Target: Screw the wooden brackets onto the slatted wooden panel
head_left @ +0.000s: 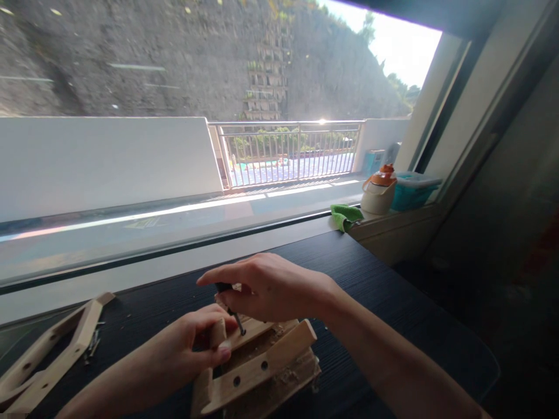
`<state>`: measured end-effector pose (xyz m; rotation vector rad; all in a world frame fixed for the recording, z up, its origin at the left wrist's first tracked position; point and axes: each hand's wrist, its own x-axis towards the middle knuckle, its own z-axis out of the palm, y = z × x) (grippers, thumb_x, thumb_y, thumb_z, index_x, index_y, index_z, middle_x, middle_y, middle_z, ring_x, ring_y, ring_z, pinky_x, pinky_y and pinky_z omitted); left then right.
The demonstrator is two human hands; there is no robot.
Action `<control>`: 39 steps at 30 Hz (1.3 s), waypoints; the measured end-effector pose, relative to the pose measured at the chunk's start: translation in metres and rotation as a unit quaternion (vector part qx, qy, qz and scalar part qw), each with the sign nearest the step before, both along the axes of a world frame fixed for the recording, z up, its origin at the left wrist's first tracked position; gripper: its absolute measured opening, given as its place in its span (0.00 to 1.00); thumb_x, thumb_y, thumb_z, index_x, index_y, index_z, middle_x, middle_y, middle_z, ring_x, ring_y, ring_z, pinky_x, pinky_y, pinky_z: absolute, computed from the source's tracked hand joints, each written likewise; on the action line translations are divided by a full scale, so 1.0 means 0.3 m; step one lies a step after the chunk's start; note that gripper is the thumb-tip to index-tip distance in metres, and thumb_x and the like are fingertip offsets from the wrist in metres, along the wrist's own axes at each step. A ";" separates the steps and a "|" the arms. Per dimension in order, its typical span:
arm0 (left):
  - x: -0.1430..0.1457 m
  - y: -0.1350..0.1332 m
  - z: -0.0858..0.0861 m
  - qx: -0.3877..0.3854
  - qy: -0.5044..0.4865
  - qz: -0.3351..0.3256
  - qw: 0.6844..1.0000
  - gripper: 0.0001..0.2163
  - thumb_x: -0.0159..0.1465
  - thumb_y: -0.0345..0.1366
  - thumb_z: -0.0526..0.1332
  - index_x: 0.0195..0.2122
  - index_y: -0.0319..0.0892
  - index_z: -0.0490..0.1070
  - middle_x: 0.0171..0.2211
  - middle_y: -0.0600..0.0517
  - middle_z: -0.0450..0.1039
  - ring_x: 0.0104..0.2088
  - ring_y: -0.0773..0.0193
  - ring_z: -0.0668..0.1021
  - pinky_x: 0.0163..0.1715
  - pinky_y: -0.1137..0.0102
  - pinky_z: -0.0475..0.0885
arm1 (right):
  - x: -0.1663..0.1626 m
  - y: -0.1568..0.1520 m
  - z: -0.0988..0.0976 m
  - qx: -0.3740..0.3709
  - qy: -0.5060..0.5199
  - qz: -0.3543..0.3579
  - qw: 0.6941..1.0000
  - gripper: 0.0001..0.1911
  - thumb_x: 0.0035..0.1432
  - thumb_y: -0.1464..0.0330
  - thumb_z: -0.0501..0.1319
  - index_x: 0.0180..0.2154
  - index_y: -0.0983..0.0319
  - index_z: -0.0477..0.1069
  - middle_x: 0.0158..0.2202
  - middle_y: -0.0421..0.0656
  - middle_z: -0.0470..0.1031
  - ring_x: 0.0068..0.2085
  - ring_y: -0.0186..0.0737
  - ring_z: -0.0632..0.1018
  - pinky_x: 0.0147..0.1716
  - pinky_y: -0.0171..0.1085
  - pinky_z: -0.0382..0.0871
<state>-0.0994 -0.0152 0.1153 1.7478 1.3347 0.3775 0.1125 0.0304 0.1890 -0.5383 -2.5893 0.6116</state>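
A light wooden assembly (257, 372) with drilled holes lies on the dark table (375, 291) in front of me, dusted with sawdust. My left hand (196, 346) grips a small wooden piece at the assembly's near left, thumb pressed on it. Just above, my right hand (271, 288) is closed round a dark-handled screwdriver (233, 317), whose tip points down into the wood between both hands. The index finger of that hand stretches out to the left.
A second wooden frame piece (52, 349) lies at the table's left with loose screws (92, 344) beside it. On the window ledge at right sit a green cloth (345, 214), a white jar with an orange lid (379, 191) and a teal box (413, 191).
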 end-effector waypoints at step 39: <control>0.008 -0.009 0.018 0.028 0.027 -0.003 0.999 0.12 0.56 0.46 0.62 0.31 0.42 0.71 0.34 0.51 0.73 0.36 0.58 0.73 0.34 0.70 0.69 | 0.003 0.000 0.011 -0.005 -0.006 0.005 1.000 0.20 0.63 0.73 0.54 0.56 0.62 0.71 0.34 0.41 0.77 0.32 0.33 0.72 0.33 0.31 0.60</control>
